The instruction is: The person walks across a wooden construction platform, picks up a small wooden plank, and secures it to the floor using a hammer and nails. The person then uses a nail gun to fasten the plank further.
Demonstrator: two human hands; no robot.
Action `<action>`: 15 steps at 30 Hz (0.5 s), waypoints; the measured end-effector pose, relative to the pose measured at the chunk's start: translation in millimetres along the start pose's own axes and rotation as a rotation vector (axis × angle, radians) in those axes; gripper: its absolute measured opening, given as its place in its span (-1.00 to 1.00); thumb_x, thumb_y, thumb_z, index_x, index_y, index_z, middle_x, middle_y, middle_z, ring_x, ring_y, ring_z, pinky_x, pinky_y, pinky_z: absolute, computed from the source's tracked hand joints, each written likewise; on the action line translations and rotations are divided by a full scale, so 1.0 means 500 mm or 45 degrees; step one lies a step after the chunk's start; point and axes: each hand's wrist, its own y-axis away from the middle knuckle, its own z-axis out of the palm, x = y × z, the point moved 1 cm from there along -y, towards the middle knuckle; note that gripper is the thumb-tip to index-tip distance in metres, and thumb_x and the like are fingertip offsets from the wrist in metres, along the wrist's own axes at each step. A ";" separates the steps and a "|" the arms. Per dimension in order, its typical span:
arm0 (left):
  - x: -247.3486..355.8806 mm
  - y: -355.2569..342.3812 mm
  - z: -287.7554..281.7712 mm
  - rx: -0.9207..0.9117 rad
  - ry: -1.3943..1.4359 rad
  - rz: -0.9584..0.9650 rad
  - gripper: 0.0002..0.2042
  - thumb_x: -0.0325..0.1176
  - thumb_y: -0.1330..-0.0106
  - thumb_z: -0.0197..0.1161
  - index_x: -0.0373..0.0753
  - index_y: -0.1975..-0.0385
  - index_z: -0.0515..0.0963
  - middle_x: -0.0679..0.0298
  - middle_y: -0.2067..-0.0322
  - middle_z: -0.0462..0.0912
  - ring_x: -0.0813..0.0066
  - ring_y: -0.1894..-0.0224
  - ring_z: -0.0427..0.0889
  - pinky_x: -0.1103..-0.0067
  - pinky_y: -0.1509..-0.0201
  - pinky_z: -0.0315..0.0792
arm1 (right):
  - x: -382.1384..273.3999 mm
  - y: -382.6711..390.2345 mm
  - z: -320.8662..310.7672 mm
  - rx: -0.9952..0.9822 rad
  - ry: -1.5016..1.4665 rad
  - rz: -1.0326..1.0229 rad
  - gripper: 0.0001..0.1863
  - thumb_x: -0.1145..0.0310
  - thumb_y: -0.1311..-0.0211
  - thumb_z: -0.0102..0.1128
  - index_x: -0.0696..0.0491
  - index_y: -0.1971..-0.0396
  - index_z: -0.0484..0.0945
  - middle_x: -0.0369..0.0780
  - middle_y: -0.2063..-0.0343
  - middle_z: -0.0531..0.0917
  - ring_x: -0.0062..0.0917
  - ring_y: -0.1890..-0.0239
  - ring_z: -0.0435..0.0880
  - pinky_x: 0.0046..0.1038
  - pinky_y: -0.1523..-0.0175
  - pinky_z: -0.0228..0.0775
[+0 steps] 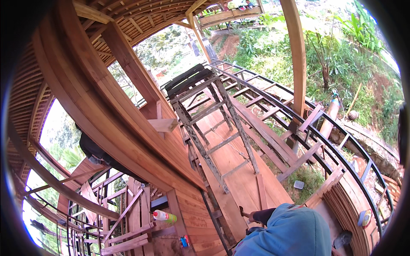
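Neither of my hands can be made out. At the lower edge a blue-clad body (284,230) shows with dark legwear and a small patch of bare limb; whose it is, I cannot tell. A worn stepladder (224,141) with dark slats on top rests over long plywood boards (273,190). Beside it rises a curved, layered timber beam (102,119). A white bottle with red cap and green label (164,216) and a small blue-and-red item (184,241) sit on the woodwork at lower left. Behind the beam is a dark-clothed person (89,147), partly hidden.
Curved black metal rails (371,179) with wooden crosspieces edge the right side, near a post (299,64), a cylinder (329,119) and a round tin (364,218). A plastic container (298,184) lies on grass. Loose planks (132,200) fill the lower left. More people (249,6) are in the far background.
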 end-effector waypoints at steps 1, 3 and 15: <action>0.000 0.003 -0.004 -0.001 0.021 -0.003 -0.65 -0.16 -0.32 0.25 -0.28 0.04 0.56 0.00 0.03 0.55 0.04 -0.05 0.53 0.17 -0.17 0.39 | 0.013 0.008 0.010 0.006 0.012 0.008 -0.45 -0.03 -0.01 0.20 0.09 0.11 0.67 0.06 0.21 0.68 -0.22 0.12 0.70 -0.18 0.08 0.50; -0.002 0.011 -0.013 -0.004 0.050 -0.008 -0.64 -0.15 -0.31 0.25 -0.28 0.04 0.56 0.00 0.03 0.55 0.04 -0.04 0.53 0.17 -0.16 0.40 | 0.045 0.022 0.037 0.011 0.041 0.029 -0.45 -0.03 -0.01 0.20 0.09 0.11 0.67 0.05 0.20 0.68 -0.22 0.11 0.69 -0.19 0.07 0.49; -0.008 0.080 -0.077 -0.004 0.324 -0.092 -0.62 -0.13 -0.30 0.26 -0.27 0.02 0.54 0.02 0.03 0.55 0.06 -0.03 0.54 0.20 -0.15 0.41 | 0.237 0.131 0.231 0.020 0.188 0.152 -0.45 -0.02 -0.02 0.17 0.06 0.07 0.66 0.01 0.11 0.66 -0.23 0.03 0.66 -0.21 -0.03 0.45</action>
